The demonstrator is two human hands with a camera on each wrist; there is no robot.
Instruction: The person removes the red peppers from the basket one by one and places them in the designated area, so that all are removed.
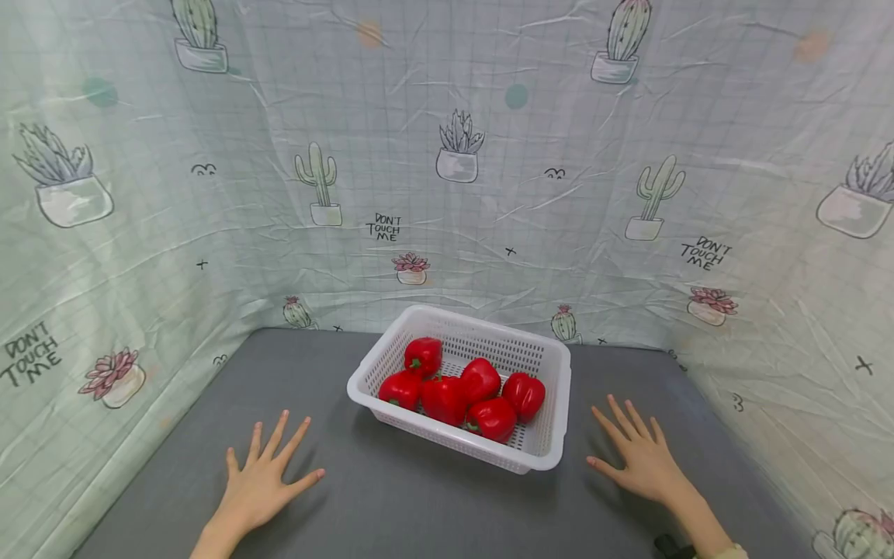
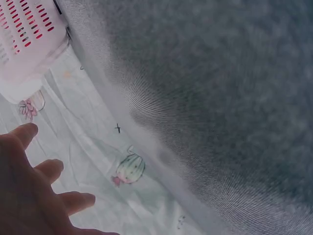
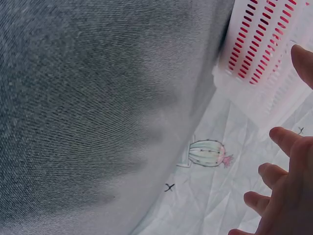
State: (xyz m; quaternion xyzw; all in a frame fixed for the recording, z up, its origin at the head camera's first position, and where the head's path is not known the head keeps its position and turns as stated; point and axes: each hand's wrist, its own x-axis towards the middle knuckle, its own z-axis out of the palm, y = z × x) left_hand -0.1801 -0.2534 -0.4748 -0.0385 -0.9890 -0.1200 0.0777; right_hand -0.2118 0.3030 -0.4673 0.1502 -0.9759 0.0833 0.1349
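A white perforated plastic basket (image 1: 461,446) stands on the grey tabletop, turned slightly askew. Several glossy red bell peppers (image 1: 492,419) lie inside it, some with green stems showing. To the basket's left, my left hand (image 1: 257,483) is spread palm down with straight fingers, holding nothing. On the other side my right hand (image 1: 644,463) is spread in the same way, apart from the basket and holding nothing. Both wrist views show part of the basket's slotted wall, the basket (image 2: 34,49) at the left wrist's upper left and the basket (image 3: 259,54) at the right wrist's upper right.
The grey tabletop (image 1: 391,512) stretches around the basket and under both hands. A pale cloth (image 1: 517,256) printed with potted cacti hangs behind and along both sides. At the right forearm's lower edge is a small black object (image 1: 672,546), partly cut off.
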